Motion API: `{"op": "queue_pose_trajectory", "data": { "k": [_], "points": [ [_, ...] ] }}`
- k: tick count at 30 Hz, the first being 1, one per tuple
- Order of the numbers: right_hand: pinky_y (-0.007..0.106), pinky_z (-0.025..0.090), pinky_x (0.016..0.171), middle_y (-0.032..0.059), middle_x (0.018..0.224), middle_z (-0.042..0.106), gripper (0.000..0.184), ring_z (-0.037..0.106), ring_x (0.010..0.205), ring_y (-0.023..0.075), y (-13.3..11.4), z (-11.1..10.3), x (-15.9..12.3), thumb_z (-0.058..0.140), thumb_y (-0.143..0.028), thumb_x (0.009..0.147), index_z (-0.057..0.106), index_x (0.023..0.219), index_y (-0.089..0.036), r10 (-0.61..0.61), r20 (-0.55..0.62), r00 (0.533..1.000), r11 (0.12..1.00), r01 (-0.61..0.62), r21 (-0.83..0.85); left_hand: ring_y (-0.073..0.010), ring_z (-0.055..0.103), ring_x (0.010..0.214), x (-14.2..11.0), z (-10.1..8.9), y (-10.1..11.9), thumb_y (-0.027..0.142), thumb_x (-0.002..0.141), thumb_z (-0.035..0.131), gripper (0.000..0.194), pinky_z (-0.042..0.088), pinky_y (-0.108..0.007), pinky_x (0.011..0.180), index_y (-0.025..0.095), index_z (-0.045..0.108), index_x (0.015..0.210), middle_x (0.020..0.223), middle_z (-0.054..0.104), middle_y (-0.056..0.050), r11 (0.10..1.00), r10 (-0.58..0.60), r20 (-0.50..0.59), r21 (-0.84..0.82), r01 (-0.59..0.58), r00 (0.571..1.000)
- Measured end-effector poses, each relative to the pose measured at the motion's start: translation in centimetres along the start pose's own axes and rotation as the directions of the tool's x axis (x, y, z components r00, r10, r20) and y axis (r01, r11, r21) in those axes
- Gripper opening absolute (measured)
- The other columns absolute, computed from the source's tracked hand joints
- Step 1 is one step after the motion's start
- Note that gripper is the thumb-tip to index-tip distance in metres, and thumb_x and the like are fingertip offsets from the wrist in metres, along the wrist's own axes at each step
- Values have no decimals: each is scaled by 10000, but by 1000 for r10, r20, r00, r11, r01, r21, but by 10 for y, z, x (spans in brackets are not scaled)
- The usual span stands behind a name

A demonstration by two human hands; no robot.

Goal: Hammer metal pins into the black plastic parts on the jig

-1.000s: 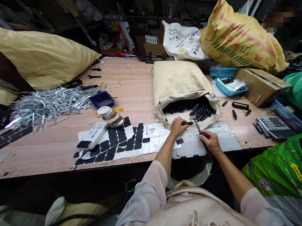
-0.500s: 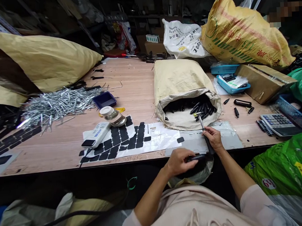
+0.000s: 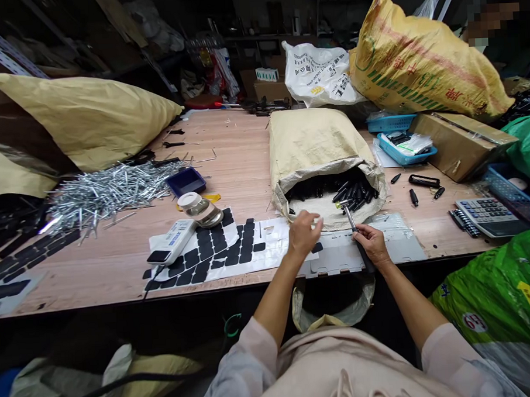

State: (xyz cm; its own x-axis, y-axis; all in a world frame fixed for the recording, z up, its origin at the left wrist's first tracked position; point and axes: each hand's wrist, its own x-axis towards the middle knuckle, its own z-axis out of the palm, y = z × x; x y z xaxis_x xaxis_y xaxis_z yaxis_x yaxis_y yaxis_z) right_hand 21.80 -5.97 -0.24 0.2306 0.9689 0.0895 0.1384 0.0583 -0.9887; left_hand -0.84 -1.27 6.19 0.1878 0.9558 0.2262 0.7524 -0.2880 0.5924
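My right hand (image 3: 372,244) grips a small hammer (image 3: 349,219) by its black handle. Its metal shaft points away from me, and the yellowish head lies at the mouth of a beige sack (image 3: 317,132). Inside that sack, black handle-like parts (image 3: 357,195) lie in a heap. Just left of the hammer, my left hand (image 3: 304,238) is raised at the sack's front lip, fingers apart and nothing seen in them. Below the table edge, a second sack (image 3: 299,314) hangs open in front of my body.
Metal rods (image 3: 115,190) are piled at left beside a blue tray (image 3: 186,182). A jar (image 3: 201,210), a white device (image 3: 175,240) and sheets of black pads (image 3: 201,257) lie nearer. On the right are a calculator (image 3: 488,217), blue baskets (image 3: 408,157) and a cardboard box (image 3: 464,143).
My left hand has moved up and forward from over the lower sack to the beige sack's mouth. The black part it held is gone from it. My right hand keeps the hammer nearly still.
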Motion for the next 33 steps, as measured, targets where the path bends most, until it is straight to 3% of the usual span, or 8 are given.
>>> {"op": "queue_pose_trajectory", "data": {
  "k": [3,5,8,15,25,29,33],
  "points": [
    [321,531,658,1,651,654,321,655,630,191,-3,1,-1,729,-386,732,732,962,-163,10,0,1000,1000,-10,23,-271,607,1054,53,-3,-16,266,926,554,237,506,-370,843,182,738,1048,1093,627,-129,970,-143,-64,188,152,988],
    [325,534,665,0,654,654,317,659,634,194,-3,1,-1,729,-389,732,729,959,-166,12,-2,1000,999,-12,35,-311,601,1086,70,-6,-28,197,921,515,255,496,-410,858,177,744,1032,1139,613,-159,909,-300,-47,288,301,953],
    [323,533,661,-2,652,650,315,657,632,194,0,2,0,730,-392,732,727,955,-170,12,-5,1000,999,-12,39,-312,630,1044,76,-9,-42,94,885,473,316,486,-410,859,163,740,1039,1205,600,-174,829,-447,4,377,412,895],
    [323,537,670,12,684,681,337,655,638,190,3,1,0,725,-402,744,727,983,-164,23,24,999,999,-23,28,-295,641,1064,75,-11,-53,102,848,523,305,503,-375,886,160,731,1064,1273,566,-170,795,-488,78,452,406,869],
    [325,536,658,21,685,684,355,662,644,198,1,2,-1,725,-423,736,724,976,-160,24,23,999,1000,-24,14,-281,639,987,69,-13,-55,126,834,575,264,522,-399,854,184,734,1035,1199,534,-151,870,-333,138,425,248,933],
    [326,535,657,23,680,683,356,661,639,200,0,2,-1,728,-417,726,726,970,-158,30,24,999,999,-31,20,-256,573,1049,66,-2,-35,178,867,589,217,489,-365,852,215,714,1040,1191,532,-108,924,-115,173,381,41,978],
    [328,540,662,17,674,672,351,664,640,204,-2,3,-1,728,-428,718,728,955,-168,29,10,1000,999,-30,23,-277,509,1077,68,21,-5,184,884,592,161,430,-387,889,203,714,987,1053,620,-113,926,51,238,352,-135,970]
  ]
}}
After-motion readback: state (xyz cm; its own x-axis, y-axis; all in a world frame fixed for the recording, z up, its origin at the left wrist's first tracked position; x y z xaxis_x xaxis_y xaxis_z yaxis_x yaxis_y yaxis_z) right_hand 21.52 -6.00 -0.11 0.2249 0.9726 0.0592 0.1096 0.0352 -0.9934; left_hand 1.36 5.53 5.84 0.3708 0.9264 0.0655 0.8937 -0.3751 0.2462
